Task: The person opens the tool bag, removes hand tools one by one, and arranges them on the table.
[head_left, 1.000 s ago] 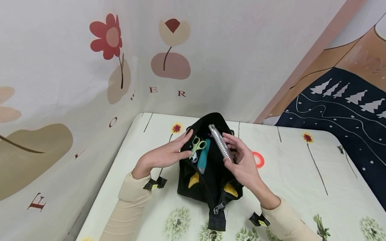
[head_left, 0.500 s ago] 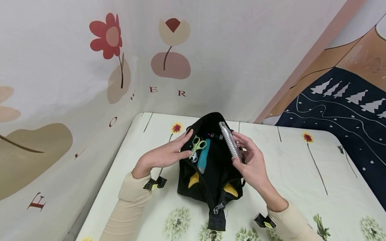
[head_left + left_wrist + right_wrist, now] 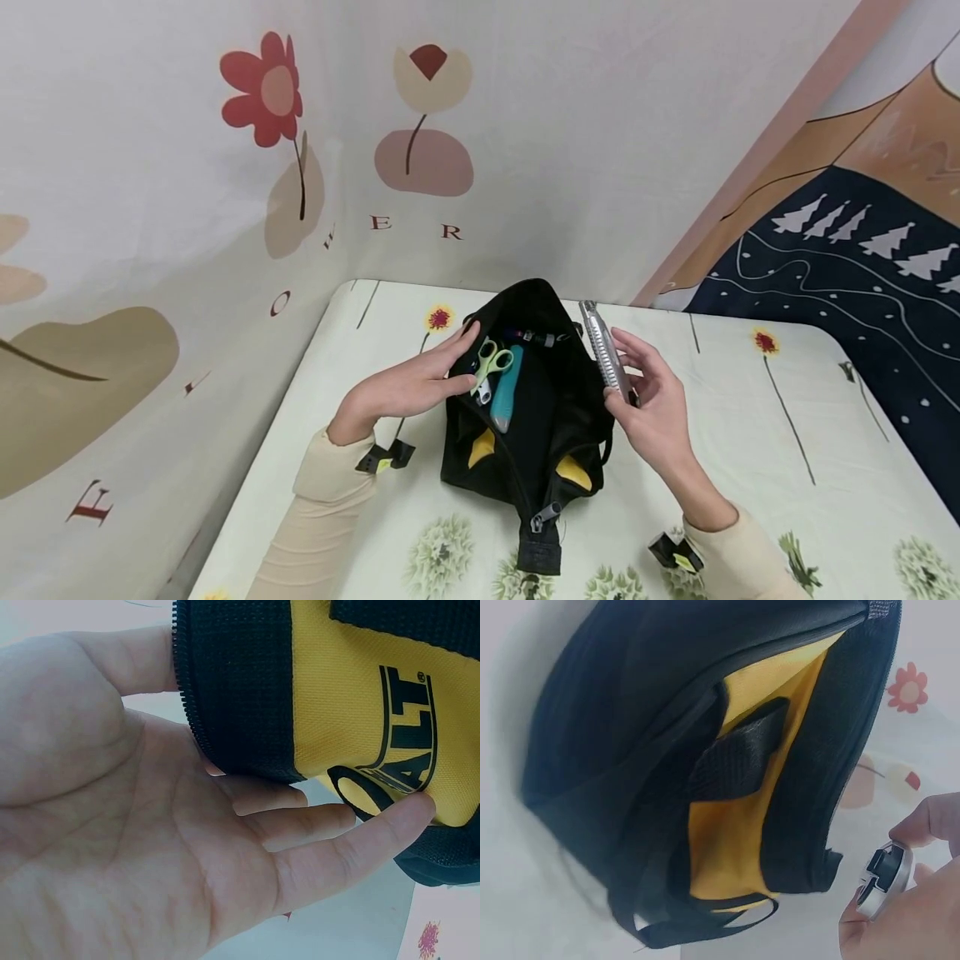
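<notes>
Through the head camera I have my right hand (image 3: pixel 652 408) gripping a silver box cutter (image 3: pixel 605 350) between thumb and fingers, its far end reaching out past the fingertips, tilted up and a little to the left. The cutter is clear of the bag (image 3: pixel 459 462), just beyond its right edge; the right wrist view shows a gap between the two. That view also gives me the cutter's black end (image 3: pixel 887 868).

The black bag lies directly left of my right hand, its mouth gaping. My left hand (image 3: pixel 420 383) is stretched out straight, thumb spread apart from the fingers, touching the bag's left rim. Its own wrist view shows me the palm, with the little finger against the yellow side of the bag, next to the printed letters "ALT".

Just right of my left thumb, inside the bag, are green-handled scissors (image 3: pixel 492 358); I can't tell whether the thumb touches them. A teal tool (image 3: pixel 507 390) slants beside them, farther from that hand. Deeper in, between my two hands, sits a small dark thing (image 3: pixel 534 337), too small to identify. Nearer me than either hand, a zip pull (image 3: pixel 546 517) hangs at the bag's near end.
</notes>
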Available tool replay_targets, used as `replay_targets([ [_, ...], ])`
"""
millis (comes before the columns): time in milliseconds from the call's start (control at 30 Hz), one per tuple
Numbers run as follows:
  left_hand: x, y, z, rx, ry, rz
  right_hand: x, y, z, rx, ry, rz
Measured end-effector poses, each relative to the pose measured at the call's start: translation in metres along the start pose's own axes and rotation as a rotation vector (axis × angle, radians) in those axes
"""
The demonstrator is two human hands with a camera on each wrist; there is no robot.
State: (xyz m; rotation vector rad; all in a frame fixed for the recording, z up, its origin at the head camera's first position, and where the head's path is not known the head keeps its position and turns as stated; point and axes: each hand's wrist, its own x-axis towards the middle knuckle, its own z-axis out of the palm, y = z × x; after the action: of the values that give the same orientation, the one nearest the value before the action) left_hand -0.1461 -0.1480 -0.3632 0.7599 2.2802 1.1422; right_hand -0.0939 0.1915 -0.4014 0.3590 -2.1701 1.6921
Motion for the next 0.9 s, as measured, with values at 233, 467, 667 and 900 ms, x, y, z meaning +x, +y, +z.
replay_targets([
  [233, 0.001, 0.0, 0.0, 0.001, 0.002, -0.001, -0.005, 0.007, -0.01, -0.047, 0.058, 0.07],
  [467, 0.0, 0.0, 0.0, -0.002, 0.0, -0.009, -0.008, 0.01, -0.019, -0.089, 0.116, 0.19],
  [667, 0.001, -0.001, 0.001, -0.006, 0.001, -0.005, -0.009, 0.015, -0.025, -0.108, 0.136, 0.193],
  [900, 0.001, 0.0, 0.0, -0.006, -0.001, 0.0, -0.009, 0.023, -0.038, -0.161, 0.183, 0.178],
])
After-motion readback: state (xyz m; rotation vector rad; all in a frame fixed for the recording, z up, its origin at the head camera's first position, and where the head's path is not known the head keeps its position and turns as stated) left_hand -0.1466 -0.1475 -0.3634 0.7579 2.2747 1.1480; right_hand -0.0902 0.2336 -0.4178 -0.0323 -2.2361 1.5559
